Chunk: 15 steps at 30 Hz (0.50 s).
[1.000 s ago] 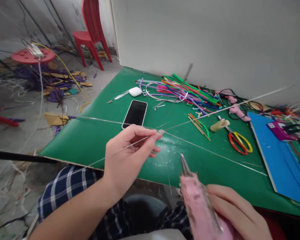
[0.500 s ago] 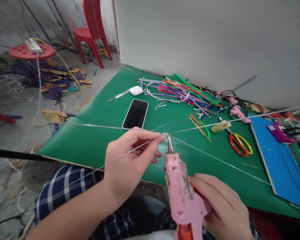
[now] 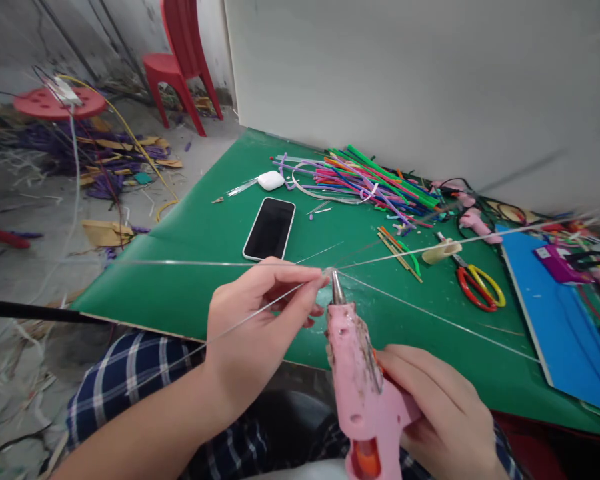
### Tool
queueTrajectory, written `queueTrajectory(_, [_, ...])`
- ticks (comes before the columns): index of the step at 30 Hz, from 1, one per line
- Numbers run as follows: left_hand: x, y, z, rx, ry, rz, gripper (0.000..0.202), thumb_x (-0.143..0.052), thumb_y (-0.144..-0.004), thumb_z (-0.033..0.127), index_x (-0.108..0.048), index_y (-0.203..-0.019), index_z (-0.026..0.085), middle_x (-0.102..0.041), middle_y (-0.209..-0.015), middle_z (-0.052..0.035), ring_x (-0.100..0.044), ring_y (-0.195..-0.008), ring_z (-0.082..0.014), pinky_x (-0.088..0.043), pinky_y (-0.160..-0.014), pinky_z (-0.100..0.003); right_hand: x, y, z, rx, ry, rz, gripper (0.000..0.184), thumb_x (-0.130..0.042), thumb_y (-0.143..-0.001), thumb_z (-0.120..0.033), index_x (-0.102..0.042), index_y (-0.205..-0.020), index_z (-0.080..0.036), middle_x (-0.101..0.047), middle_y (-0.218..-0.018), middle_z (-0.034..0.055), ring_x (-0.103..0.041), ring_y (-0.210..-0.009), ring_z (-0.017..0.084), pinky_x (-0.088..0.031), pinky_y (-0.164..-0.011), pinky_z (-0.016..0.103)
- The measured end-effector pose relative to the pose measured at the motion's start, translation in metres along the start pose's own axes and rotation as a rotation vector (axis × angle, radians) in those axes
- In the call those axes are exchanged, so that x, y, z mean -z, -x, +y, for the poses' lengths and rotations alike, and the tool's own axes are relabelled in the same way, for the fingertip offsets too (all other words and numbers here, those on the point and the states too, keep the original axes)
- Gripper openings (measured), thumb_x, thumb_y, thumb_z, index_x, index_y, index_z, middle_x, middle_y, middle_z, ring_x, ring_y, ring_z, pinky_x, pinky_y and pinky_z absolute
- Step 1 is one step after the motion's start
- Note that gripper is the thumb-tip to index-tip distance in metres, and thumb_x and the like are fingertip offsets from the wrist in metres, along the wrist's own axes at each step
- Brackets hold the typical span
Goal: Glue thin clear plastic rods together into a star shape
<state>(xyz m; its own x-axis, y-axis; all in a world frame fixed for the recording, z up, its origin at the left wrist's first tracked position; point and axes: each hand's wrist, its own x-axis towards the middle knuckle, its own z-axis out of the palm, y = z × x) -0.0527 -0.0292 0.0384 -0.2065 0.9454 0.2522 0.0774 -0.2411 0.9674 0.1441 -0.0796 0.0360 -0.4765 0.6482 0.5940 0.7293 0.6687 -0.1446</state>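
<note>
Between thumb and fingertips, my left hand (image 3: pixel 263 320) pinches several thin, pale wires (image 3: pixel 437 302) where they meet; they fan out to both sides. A whitish, clear blob, which looks like glue, sits at this meeting point. My right hand (image 3: pixel 445 407) is wrapped round a pink hot glue gun (image 3: pixel 355 373), its body streaked with dried residue. The metal nozzle points up and away from me, its tip at the blob just right of my left fingertips. Whether the nozzle touches the wires I cannot tell.
On the green table (image 3: pixel 200 220) lie a phone (image 3: pixel 270 228), a white case (image 3: pixel 271 180), a heap of coloured pipe cleaners (image 3: pixel 360 177), scissors (image 3: pixel 480 288) and a blue board (image 3: pixel 545 313). More pink glue guns (image 3: pixel 475 223) rest at the right. A red chair (image 3: pixel 183 67) stands beyond.
The glue gun's nozzle has shifted slightly left and up, closer to my left fingertips. The left hand keeps its pinch, and the wires on the left have swung slightly.
</note>
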Motion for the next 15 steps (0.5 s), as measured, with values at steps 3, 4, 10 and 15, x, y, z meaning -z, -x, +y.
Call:
queueTrajectory(3, [0.0002,0.0001,-0.0001,-0.004,-0.013,-0.002,0.008,-0.068,-0.075,0.016,-0.069,-0.076,0.025,-0.068,-0.069,0.0057,-0.064,-0.051,-0.0073,-0.055,-0.047,-0.015,0.0006,-0.0005,-0.0003,-0.003,0.011,-0.005,0.026,-0.053,-0.089,-0.037,-0.064,-0.096,-0.014,-0.071,-0.078,0.0085,-0.069,-0.071,0.017,-0.057,-0.071,0.024])
queueTrajectory(4, [0.0002,-0.0001,-0.0001,-0.003,-0.021,-0.003,0.008,-0.068,-0.076,0.016,-0.069,-0.076,0.025,-0.068,-0.070,0.0054,-0.064,-0.051,-0.0075,-0.056,-0.047,-0.015,0.0009,-0.0011,-0.0006,0.002,0.013,-0.005,0.027,-0.053,-0.089,-0.037,-0.064,-0.096,-0.014,-0.071,-0.078,0.0084,-0.069,-0.071,0.016,-0.057,-0.071,0.024])
queueTrajectory(10, [0.0003,-0.0013,-0.0002,-0.004,-0.030,-0.011,0.007,-0.069,-0.075,0.017,-0.070,-0.077,0.024,-0.069,-0.070,0.0044,-0.065,-0.052,-0.0081,-0.056,-0.049,-0.016,0.0011,-0.0021,-0.0013,0.018,0.020,0.026,0.024,-0.053,-0.089,-0.035,-0.063,-0.096,-0.015,-0.071,-0.077,0.0075,-0.068,-0.068,0.016,-0.057,-0.068,0.023])
queueTrajectory(15, [0.0008,-0.0012,-0.0005,-0.013,-0.023,-0.020,0.010,-0.068,-0.076,0.017,-0.070,-0.079,0.026,-0.069,-0.073,0.0047,-0.066,-0.054,-0.0083,-0.058,-0.052,-0.017,-0.0008,0.0056,-0.0005,0.006,0.027,-0.027,0.023,-0.053,-0.087,-0.030,-0.061,-0.103,-0.015,-0.071,-0.081,0.0075,-0.069,-0.074,0.018,-0.057,-0.072,0.026])
